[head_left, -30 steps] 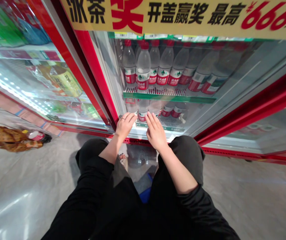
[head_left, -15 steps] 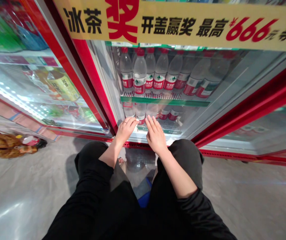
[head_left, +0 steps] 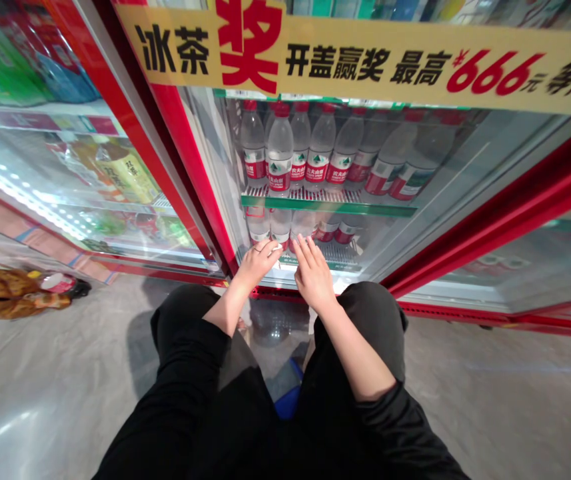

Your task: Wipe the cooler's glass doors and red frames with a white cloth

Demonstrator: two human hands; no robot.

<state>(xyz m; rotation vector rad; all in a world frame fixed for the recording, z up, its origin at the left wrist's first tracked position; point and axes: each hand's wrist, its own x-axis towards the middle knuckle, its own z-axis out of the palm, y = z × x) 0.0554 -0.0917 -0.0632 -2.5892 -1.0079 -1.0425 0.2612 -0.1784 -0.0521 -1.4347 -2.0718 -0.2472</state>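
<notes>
Low in front of a glass-fronted drinks fridge, my left hand has its fingers bent together. A small white thing, too small to make out, shows at their tips. Beside it on the right is my right hand, its fingers stretched out flat and pointing at the fridge; I see nothing held in it. Just beyond both hands, water bottles with red and white labels stand on the bottom shelf, partly hidden by my fingers. Whether either hand touches the glass I cannot tell.
More red-capped water bottles fill the shelf above, behind its green edge strip. A yellow banner crosses the fridge. Red door frames rise on both sides. A brown patterned bag lies on the grey floor at left.
My left hand has shifted slightly right and down, and the white thing at its fingertips shows more clearly. My right hand stays stretched out, nearly unmoved. The whole view has shifted slightly.
</notes>
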